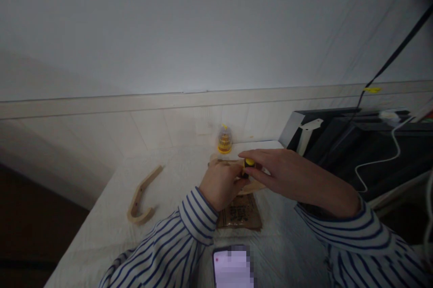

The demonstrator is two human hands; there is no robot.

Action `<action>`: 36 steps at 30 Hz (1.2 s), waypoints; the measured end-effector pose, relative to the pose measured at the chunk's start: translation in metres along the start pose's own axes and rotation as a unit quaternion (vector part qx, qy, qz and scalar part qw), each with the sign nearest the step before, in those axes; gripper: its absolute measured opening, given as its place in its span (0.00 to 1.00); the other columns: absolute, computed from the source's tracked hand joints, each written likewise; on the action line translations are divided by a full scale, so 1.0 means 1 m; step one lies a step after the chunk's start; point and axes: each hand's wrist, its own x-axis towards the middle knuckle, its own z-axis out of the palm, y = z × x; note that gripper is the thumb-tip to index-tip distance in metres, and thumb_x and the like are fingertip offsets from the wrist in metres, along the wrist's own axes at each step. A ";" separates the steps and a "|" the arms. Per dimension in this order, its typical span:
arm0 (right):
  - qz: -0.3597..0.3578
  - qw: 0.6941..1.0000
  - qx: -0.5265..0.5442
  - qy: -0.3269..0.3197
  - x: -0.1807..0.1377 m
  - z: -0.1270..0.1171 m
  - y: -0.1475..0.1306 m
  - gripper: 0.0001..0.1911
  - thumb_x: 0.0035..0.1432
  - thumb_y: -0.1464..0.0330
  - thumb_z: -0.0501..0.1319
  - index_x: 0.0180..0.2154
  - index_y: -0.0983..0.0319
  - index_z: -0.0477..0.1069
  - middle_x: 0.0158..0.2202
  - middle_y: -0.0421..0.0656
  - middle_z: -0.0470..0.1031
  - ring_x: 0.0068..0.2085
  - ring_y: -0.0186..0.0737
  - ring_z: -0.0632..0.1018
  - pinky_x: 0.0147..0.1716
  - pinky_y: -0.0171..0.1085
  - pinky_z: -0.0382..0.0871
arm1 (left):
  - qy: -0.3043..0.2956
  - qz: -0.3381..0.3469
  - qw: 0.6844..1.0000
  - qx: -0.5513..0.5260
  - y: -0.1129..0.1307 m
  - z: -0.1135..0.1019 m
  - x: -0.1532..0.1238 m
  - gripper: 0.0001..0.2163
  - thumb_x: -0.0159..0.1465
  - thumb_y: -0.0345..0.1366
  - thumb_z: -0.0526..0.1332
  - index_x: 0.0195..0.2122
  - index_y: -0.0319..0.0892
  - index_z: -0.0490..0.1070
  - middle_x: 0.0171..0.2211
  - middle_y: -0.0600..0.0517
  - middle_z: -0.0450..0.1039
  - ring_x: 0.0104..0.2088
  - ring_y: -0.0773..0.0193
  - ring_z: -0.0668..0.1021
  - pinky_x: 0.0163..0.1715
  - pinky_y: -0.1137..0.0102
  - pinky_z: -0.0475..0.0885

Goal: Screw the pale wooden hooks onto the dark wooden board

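Observation:
My right hand [277, 168] comes in from the right, its thumb and fingers closed around the short black and yellow handle of a screwdriver [249, 162]. The tool's tip is hidden. Directly beside it, my left hand [221, 182] is closed on a pale, curved wooden piece [252, 187], which shows partly behind and below the fingers. Under both hands lies a brown printed packet [241, 213] with a shiny surface. Another hook-shaped wooden piece [137, 200] with small holes rests apart on the left of the white-covered table [104, 229].
Against the wall stands a clear, dome-shaped bit case [224, 140] with a yellow base. A phone [233, 267] lies at the near edge. Dark panels [338, 148], a white bracket [306, 137] and a white cable [379, 161] crowd the right side.

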 end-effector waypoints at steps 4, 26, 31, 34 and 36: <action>-0.003 1.000 0.008 -0.014 0.001 -0.001 -0.001 0.11 0.61 0.69 0.52 0.42 0.61 0.71 0.37 0.45 0.76 0.38 0.41 0.76 0.38 0.39 0.67 | -0.005 -0.005 1.000 0.004 0.002 -0.002 0.000 0.05 0.59 0.37 0.62 0.31 0.41 0.72 0.32 0.51 0.77 0.35 0.60 0.77 0.39 0.67 0.69; 0.007 1.000 -0.016 -0.003 0.002 0.002 0.001 0.11 0.62 0.64 0.52 0.32 0.61 0.69 0.28 0.42 0.74 0.29 0.37 0.74 0.29 0.35 0.63 | -0.041 -0.011 0.999 0.010 0.002 -0.003 0.000 0.05 0.60 0.34 0.60 0.34 0.40 0.73 0.33 0.49 0.77 0.36 0.59 0.77 0.38 0.65 0.70; 0.011 1.000 -0.028 -0.002 0.002 0.003 0.001 0.11 0.61 0.64 0.53 0.30 0.61 0.68 0.26 0.41 0.72 0.27 0.36 0.73 0.26 0.34 0.61 | -0.047 -0.002 0.999 -0.008 0.003 -0.005 0.000 0.05 0.61 0.33 0.58 0.36 0.41 0.73 0.35 0.49 0.76 0.38 0.59 0.77 0.40 0.64 0.70; 0.016 1.000 -0.024 -0.009 0.002 0.002 0.000 0.11 0.62 0.64 0.52 0.30 0.61 0.68 0.26 0.41 0.72 0.27 0.36 0.73 0.27 0.34 0.61 | -0.049 -0.002 0.999 -0.016 0.003 -0.005 0.000 0.05 0.61 0.33 0.58 0.36 0.41 0.72 0.36 0.49 0.76 0.38 0.59 0.77 0.41 0.63 0.70; 0.017 1.000 -0.021 -0.010 0.003 0.001 0.001 0.11 0.62 0.64 0.52 0.30 0.61 0.68 0.26 0.41 0.72 0.28 0.37 0.73 0.28 0.34 0.61 | -0.047 -0.007 0.999 -0.016 0.004 -0.005 0.000 0.05 0.61 0.33 0.59 0.36 0.41 0.72 0.36 0.49 0.76 0.39 0.59 0.77 0.42 0.63 0.69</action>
